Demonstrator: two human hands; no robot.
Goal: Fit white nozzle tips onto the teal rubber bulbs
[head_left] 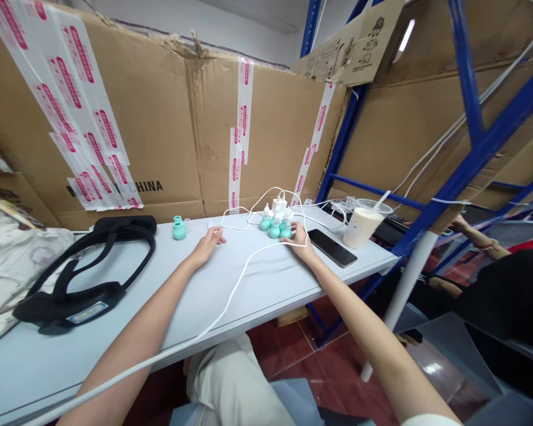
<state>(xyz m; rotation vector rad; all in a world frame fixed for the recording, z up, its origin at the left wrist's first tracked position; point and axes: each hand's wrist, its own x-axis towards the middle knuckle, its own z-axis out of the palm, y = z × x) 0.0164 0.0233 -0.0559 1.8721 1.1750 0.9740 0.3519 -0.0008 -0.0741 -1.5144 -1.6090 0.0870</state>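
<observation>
My right hand [298,235] reaches to a cluster of small teal-and-white bottle-shaped devices [276,223] on the pale table [266,278]; its fingers curl round the nearest one. White cables [249,218] loop around the cluster and one long white cable [231,293] runs back toward me. My left hand [209,242] rests palm-down on the table, fingers loosely stretched, holding nothing. Left of it stands a single teal device [179,229] with a small clear cap beside it.
A black strap-like harness [89,269] lies on the left, beside patterned fabric [13,260]. A black phone [332,247] and a lidded cup with a straw [364,225] sit at right. Cardboard walls stand behind; blue shelving at right, another person's arm [475,236] beyond.
</observation>
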